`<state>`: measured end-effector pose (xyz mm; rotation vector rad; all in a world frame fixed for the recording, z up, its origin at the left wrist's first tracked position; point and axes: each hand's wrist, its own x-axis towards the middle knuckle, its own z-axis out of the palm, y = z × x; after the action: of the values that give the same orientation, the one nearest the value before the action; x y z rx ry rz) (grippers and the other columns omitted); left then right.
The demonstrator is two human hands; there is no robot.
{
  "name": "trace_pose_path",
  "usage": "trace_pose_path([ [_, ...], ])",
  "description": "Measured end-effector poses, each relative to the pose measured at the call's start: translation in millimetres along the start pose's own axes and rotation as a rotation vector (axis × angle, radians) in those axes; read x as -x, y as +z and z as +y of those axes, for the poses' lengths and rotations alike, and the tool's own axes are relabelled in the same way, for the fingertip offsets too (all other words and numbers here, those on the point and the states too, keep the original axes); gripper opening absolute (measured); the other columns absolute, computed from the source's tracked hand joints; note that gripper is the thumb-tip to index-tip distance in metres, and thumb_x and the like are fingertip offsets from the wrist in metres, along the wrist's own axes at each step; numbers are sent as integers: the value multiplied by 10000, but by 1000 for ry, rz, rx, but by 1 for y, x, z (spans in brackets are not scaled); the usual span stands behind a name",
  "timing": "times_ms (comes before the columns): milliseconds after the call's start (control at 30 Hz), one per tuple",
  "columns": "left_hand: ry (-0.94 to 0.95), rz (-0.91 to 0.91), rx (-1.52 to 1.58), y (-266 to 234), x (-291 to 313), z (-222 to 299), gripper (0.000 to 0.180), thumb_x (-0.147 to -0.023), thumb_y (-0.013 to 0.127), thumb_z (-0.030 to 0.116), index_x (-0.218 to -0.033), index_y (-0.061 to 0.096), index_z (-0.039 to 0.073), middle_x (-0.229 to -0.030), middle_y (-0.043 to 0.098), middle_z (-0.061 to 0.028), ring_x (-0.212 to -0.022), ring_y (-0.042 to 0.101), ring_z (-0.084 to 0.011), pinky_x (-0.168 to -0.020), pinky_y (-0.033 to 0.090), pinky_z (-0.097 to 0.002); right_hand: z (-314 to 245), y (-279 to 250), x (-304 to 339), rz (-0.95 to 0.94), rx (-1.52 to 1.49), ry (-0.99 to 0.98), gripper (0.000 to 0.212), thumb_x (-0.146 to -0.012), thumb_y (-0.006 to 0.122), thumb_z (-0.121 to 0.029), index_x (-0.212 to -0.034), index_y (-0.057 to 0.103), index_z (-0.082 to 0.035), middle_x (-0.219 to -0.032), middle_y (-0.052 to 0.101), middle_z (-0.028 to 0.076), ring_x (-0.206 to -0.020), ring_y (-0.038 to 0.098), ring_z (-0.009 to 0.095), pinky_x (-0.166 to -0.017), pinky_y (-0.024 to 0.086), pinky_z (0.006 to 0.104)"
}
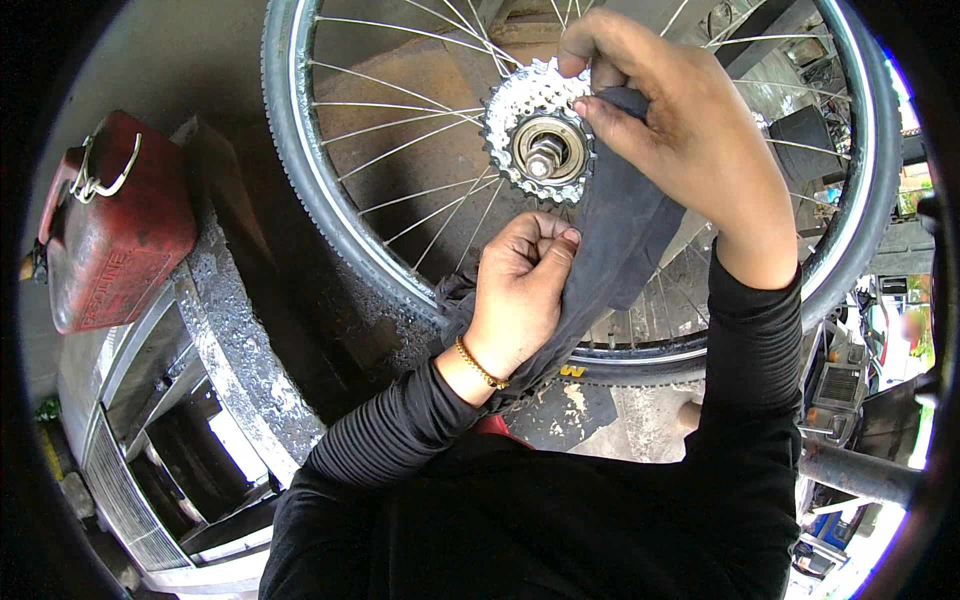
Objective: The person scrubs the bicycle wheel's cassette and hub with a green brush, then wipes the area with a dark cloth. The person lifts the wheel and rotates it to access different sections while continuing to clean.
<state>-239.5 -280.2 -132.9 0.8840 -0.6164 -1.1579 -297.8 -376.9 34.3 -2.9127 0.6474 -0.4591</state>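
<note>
A bicycle wheel (pixel 289 140) with thin metal spokes fills the upper middle of the view. At its hub is a shiny freewheel (pixel 516 97) of stacked toothed sprockets, with the threaded axle (pixel 544 158) sticking out of the centre. A dark cloth (pixel 622 215) runs along the freewheel's right side. My right hand (pixel 672 125) pinches the upper end of this cloth between thumb and fingers, against the sprocket teeth. Below the freewheel, my left hand (pixel 522 285) has its fingers curled and its thumb pressed on the cloth's lower part.
At the left, a worn red metal fuel can (pixel 125 240) with a wire on top stands beside a rough, stained ledge (pixel 235 330). A slatted grey metal piece (pixel 115 490) lies below it. Metal pipe (pixel 860 475) and assorted workshop clutter crowd the right edge.
</note>
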Motion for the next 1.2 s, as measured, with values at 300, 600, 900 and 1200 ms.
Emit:
trace_pose_path([
  [300, 241, 55, -154, -2, -1, -1, 102, -878, 566, -7, -927, 486, 31, -679, 459, 44, -577, 371, -11, -502, 313, -185, 33, 29, 1, 187, -264, -75, 236, -745, 689, -1, -935, 549, -7, -805, 595, 39, -745, 578, 110, -661, 463, 250],
  [600, 956, 129, -894, -13, -39, 43, 495, -701, 733, 156, -1130, 527, 19, -1061, 507, -165, -1017, 457, -310, -858, 374, -400, 40, 35, 12, 300, -174, -89, 116, -735, 666, -73, -803, 583, -30, -760, 562, 127, -700, 583, 298, -609, 451, 351],
  [900, 986, 128, -907, -17, -45, 48, 310, -705, 717, 105, -1006, 647, 81, -1003, 549, -113, -867, 510, -270, -769, 417, -353, 31, 44, 50, 359, 54, -221, 230, -725, 673, 1, -953, 655, -12, -956, 615, 100, -871, 592, 247, -750, 476, 327],
  [1200, 954, 96, -1051, -16, -38, 60, 343, -701, 731, 28, -1034, 647, 35, -1050, 554, -137, -917, 575, -257, -807, 468, -323, 18, 58, 53, 439, -15, -44, 295, -723, 644, 1, -1016, 619, -23, -906, 554, 125, -820, 571, 293, -710, 469, 371],
])
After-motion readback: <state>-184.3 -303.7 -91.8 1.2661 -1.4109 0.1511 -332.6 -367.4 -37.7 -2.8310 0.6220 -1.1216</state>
